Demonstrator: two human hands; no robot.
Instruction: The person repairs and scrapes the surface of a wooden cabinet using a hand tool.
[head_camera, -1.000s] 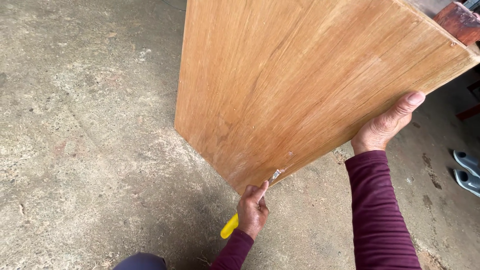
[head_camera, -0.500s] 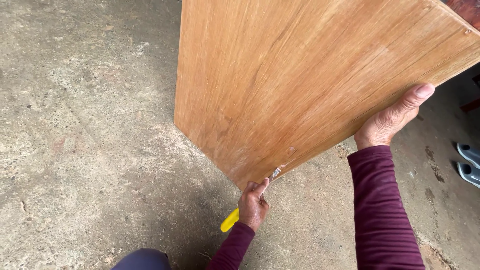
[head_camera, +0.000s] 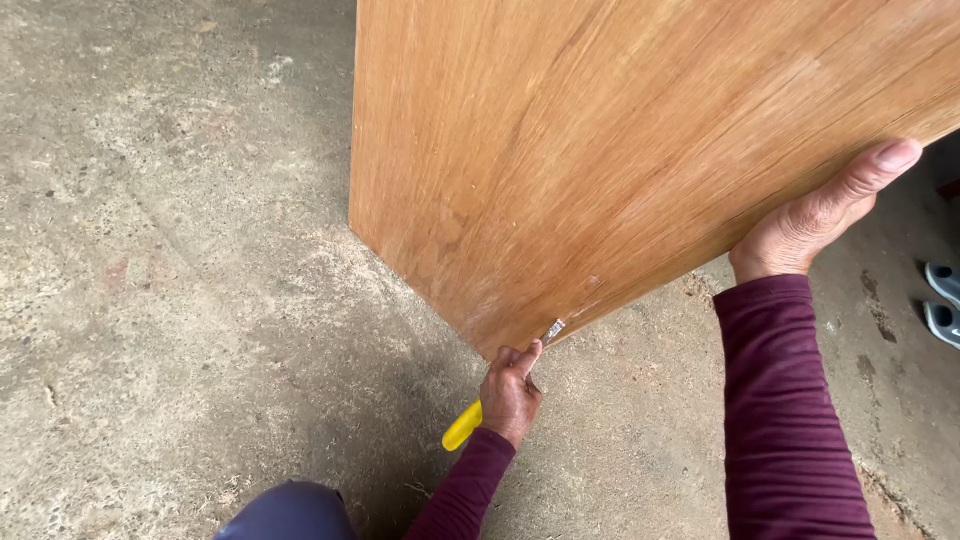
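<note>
Right hand (head_camera: 815, 220) gripping tilted brown wood board (head_camera: 620, 150), w/ fine grain

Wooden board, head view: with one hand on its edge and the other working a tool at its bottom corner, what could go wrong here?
1. The right hand alone steadies the tilted wooden board; it could slip and fall.
2. The left hand holds a yellow-handled tool, its metal tip at the corner; a slip might cut the fingers or gouge the wood.
3. The corner could skid on the dusty concrete floor.
</note>
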